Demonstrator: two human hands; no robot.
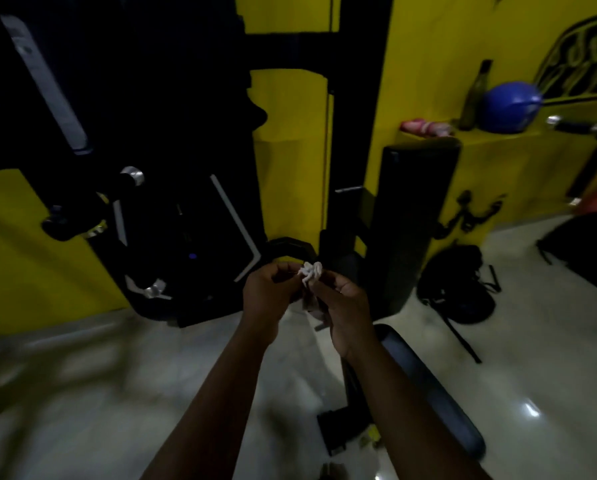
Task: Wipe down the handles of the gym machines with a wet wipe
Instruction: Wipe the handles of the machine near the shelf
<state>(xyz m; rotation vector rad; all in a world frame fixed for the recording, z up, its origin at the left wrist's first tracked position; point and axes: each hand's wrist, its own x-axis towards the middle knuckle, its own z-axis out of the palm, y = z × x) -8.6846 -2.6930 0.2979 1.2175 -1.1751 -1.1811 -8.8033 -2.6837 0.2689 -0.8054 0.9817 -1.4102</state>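
We are looking at a small, dimly lit gym. We see a black weight machine (172,220) with a chrome-capped handle (130,178) and a thin cable (325,150) running down its frame, with an upright padded backrest (415,220) and a padded bench (428,386) beside it. The yellow walls (428,64) meet a glossy pale floor (117,393), and a ledge (498,143) carries a blue ball (510,105) and a bottle (475,98).

1. One view only: a wide-angle camera on the person's head, facing forward and down.
2. The fingers (279,272) are near it, a little below the middle of the view.
3. Beyond the fingers it reaches the black machine (172,216) and yellow wall (290,150); below them, the floor (117,393).
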